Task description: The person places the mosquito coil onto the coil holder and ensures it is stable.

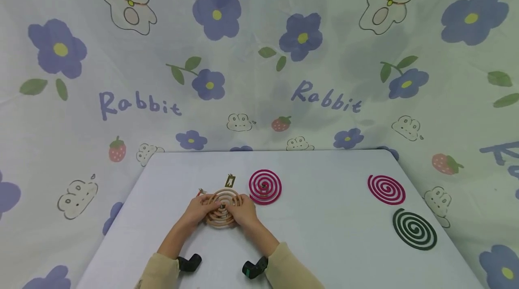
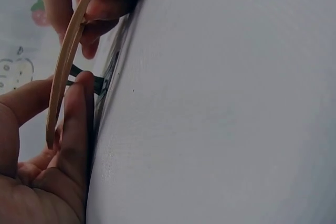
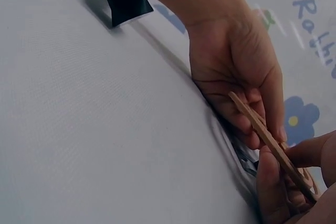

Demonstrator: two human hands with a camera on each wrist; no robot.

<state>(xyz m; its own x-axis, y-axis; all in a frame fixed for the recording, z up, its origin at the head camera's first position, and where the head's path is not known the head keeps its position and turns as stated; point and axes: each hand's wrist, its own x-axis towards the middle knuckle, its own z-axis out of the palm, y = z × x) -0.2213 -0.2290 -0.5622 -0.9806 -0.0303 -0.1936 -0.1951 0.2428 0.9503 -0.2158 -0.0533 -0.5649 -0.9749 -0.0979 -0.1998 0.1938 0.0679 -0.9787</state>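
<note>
A tan mosquito coil [image 1: 220,225] is held between both hands, low over the white table. My left hand [image 1: 200,208] pinches its left side, thumb on top and fingers underneath. From the other side, my right hand [image 1: 244,211] grips it in the same way, its thumb near the spiral's centre. Edge-on in the left wrist view, the coil [image 2: 64,69] looks like a thin, slightly bowed strip tilted above the tabletop. A dark, thin piece [image 2: 98,83] shows beneath it, by the fingertips. Fingers hide much of the underside.
A small gold metal stand [image 1: 230,181] with a cut-out lies just beyond the hands. Right of it is a magenta coil [image 1: 265,202]. Farther right lie a pink coil [image 1: 386,188] and a dark green coil [image 1: 415,229]. A patterned cloth [image 1: 251,59] hangs behind the table.
</note>
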